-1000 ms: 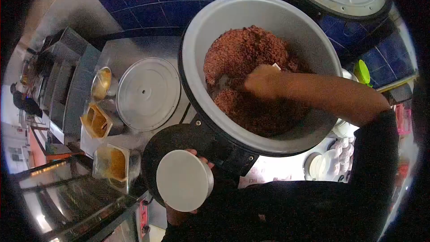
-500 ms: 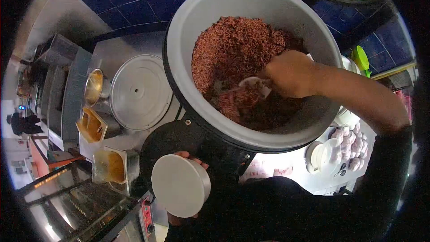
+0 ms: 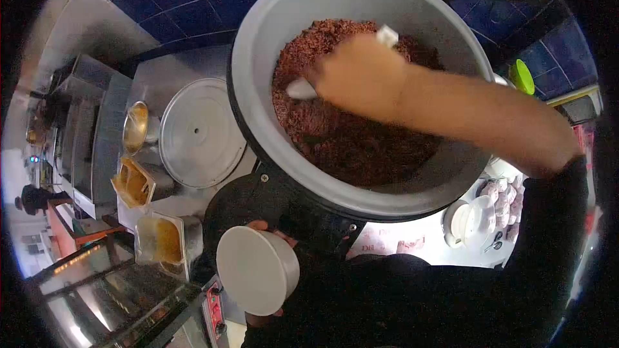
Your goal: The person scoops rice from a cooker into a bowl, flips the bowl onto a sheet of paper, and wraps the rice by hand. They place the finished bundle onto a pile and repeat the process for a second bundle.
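A large round cooker pot [image 3: 284, 148] holds reddish-brown cooked rice [image 3: 342, 148]. Inside it, my right hand [image 3: 364, 77] is closed around a pale scoop [image 3: 302, 89], whose head meets the rice on the left side; a white end [image 3: 387, 35] sticks out above the fist. Below the pot, my left hand [image 3: 284, 235] holds a white bowl [image 3: 255, 272], fingers wrapped behind its wall. The inside of the bowl is turned away from view.
Left of the pot lie a round metal lid [image 3: 200, 132], a metal bowl [image 3: 137, 127] and containers of yellowish food [image 3: 169, 241]. Packed bundles [image 3: 506, 203] and white lids [image 3: 459, 224] sit at right. A person [image 3: 35, 200] stands far left.
My right hand has moved left and up across the rice with the scoop. My left hand and the bowl have barely moved.
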`<action>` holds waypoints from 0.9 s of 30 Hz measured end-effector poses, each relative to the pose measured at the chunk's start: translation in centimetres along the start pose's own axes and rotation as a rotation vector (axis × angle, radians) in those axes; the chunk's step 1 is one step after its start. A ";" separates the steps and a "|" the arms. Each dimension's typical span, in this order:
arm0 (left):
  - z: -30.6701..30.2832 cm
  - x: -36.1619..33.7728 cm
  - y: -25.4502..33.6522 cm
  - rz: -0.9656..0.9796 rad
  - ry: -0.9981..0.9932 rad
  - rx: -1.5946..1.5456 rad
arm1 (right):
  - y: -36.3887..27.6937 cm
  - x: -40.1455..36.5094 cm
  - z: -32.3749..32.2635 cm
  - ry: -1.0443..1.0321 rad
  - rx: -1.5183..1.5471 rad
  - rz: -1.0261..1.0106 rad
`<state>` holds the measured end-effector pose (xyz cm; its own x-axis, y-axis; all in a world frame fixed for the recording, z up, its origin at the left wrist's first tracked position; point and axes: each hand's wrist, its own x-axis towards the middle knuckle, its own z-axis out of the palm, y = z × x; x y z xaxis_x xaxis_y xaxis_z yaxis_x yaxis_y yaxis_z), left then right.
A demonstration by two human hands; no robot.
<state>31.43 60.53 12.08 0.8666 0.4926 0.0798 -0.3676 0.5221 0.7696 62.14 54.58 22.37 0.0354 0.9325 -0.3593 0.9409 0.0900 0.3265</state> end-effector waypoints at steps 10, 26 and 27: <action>-1.8 -0.5 0.7 -0.167 0.017 -0.124 | -2.2 2.1 6.3 -0.119 0.090 -0.145; -2.0 -0.4 0.7 -0.277 0.067 -0.209 | -1.0 2.2 4.6 -0.163 0.079 -0.175; -2.0 -0.3 0.6 -0.281 0.067 -0.212 | -0.7 2.1 5.0 -0.163 0.076 -0.180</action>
<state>30.22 62.13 11.26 0.9223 0.3503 -0.1633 -0.1862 0.7729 0.6065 63.22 54.72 16.96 -0.0873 0.8345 -0.5440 0.9593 0.2177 0.1800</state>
